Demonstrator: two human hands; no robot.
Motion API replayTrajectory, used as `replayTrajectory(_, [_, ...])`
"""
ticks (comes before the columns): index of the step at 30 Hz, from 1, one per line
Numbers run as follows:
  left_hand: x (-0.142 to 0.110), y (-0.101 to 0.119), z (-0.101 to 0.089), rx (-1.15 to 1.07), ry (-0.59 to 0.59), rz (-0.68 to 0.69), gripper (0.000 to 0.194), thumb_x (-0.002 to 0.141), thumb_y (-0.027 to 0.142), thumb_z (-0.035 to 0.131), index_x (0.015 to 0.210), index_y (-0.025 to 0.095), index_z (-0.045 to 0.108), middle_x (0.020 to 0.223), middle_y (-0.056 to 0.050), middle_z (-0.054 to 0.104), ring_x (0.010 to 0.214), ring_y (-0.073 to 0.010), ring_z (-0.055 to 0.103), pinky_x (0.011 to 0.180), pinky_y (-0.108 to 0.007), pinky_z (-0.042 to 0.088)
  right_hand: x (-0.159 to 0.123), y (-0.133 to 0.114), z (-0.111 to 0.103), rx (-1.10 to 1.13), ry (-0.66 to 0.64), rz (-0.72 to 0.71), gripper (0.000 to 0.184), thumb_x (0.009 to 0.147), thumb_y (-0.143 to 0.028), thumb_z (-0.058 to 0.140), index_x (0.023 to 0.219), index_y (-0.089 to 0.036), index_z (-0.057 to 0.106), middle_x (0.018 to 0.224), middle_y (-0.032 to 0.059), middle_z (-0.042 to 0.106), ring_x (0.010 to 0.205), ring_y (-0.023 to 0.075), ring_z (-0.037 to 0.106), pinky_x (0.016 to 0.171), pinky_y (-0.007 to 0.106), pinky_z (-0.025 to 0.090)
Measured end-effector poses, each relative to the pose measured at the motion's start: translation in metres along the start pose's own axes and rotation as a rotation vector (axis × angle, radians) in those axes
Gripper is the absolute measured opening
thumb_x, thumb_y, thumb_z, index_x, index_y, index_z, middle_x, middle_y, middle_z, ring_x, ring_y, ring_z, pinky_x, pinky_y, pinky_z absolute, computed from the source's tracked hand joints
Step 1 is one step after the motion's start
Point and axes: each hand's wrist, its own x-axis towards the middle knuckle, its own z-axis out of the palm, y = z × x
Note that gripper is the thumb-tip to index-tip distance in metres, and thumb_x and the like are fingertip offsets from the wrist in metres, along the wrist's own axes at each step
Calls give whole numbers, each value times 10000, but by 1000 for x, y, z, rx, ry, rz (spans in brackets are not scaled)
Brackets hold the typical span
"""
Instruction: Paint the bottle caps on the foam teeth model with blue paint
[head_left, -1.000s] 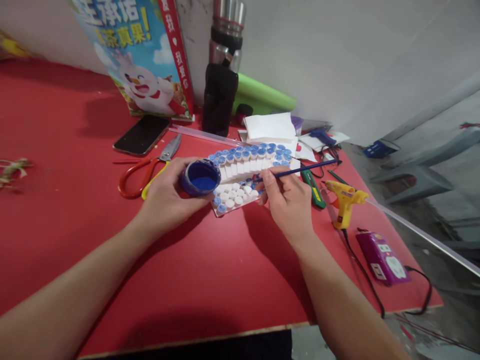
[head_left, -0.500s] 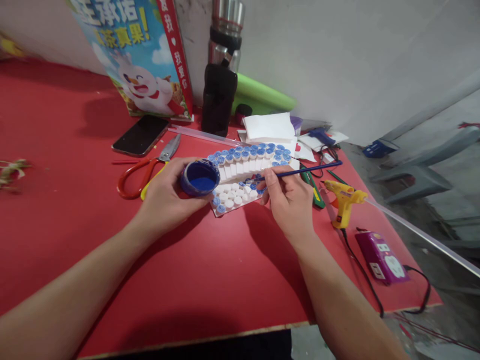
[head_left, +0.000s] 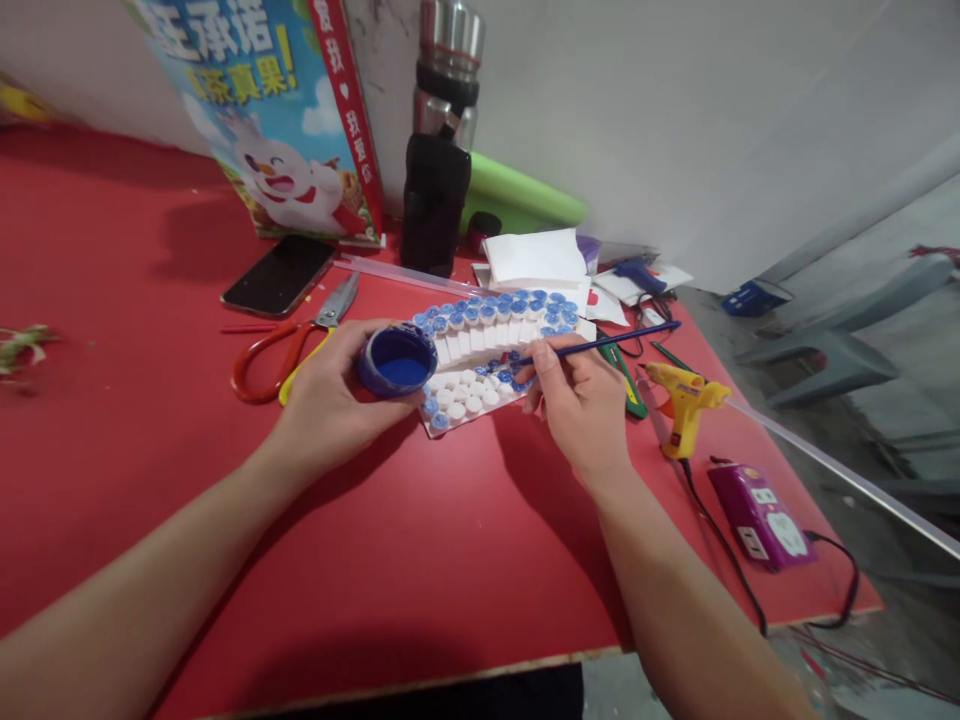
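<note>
My left hand is wrapped round a small open jar of blue paint, tilted so its inside shows. Between the thumb and fingers of my right hand is a slim blue paintbrush, its handle pointing right. The brush tip is at small round pieces on a white paper model, between the jar and my right hand. Blue covers the round pieces along the model's back and some at its front corners. Several front pieces are white. The jar hides part of the model's left side.
Red-handled scissors and a phone lie left of the model. A steel flask and a printed bag stand behind. A yellow glue gun, green cutter and purple power box are on the right.
The camera view has shifted slightly. Both hands keep their holds on the jar and paintbrush, and the brush stays at the front round pieces.
</note>
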Motion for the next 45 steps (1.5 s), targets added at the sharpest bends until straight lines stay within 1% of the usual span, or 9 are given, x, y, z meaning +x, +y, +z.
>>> replayTrajectory(3, [0,0,0,-1,0,8,557,713,437,869,1209,248,699,1231,-71,763,1144,-342,725,1040,-515,586,0,3,1,15,-23,22,344,1077,-517,612,927,-213,674,738,-13,744,456,114,646,496,261,500])
replayTrajectory(9, [0,3,-1,17,-5,-2,567,725,406,866,1227,214,684,1257,-98,756,1173,-353,717,1065,-533,567,1,6,0,4,27,26,358,1074,-528,614,907,-214,662,746,-6,746,473,115,645,502,258,504])
replayTrajectory(14, [0,7,-3,28,-11,-13,553,726,398,860,1213,210,678,1236,-98,758,1158,-345,713,1044,-512,569,0,4,2,39,-1,50,372,1062,-562,619,933,-217,670,735,-1,745,462,127,642,470,263,498])
replayTrajectory(19, [0,6,-3,36,-13,-21,578,727,400,860,1233,183,684,1254,-118,752,1176,-356,711,1056,-510,562,1,7,1,51,-9,70,389,1061,-560,623,907,-205,663,726,-6,733,447,108,630,474,247,491])
replayTrajectory(22, [0,5,-3,36,-16,-18,587,730,403,866,1243,180,689,1260,-114,753,1180,-360,711,1061,-510,561,2,9,1,48,-4,59,386,1063,-548,628,897,-200,658,717,-8,730,447,104,630,482,244,489])
replayTrajectory(27, [0,5,-3,14,-20,11,565,754,372,868,1248,163,691,1251,-118,753,1158,-335,717,1046,-494,564,3,9,2,41,14,39,371,1061,-547,630,916,-208,666,749,-4,748,461,108,639,492,252,504])
replayTrajectory(32, [0,6,-2,3,-21,4,552,738,375,874,1227,201,685,1247,-92,756,1156,-336,713,1058,-510,564,3,6,2,26,9,37,357,1056,-554,632,939,-218,669,760,-3,761,459,114,645,491,261,508])
replayTrajectory(37, [0,7,-2,12,-24,-6,561,737,366,864,1236,182,684,1241,-106,759,1152,-340,716,1037,-496,574,2,5,1,29,4,39,368,1051,-556,636,912,-217,673,730,-6,746,445,118,633,491,271,508])
replayTrajectory(45, [1,1,-1,-6,-10,-9,567,705,461,881,1201,261,691,1240,-78,765,1162,-355,719,1056,-520,574,-1,2,1,32,18,24,358,1060,-552,625,918,-226,671,735,-2,745,458,127,639,484,272,518])
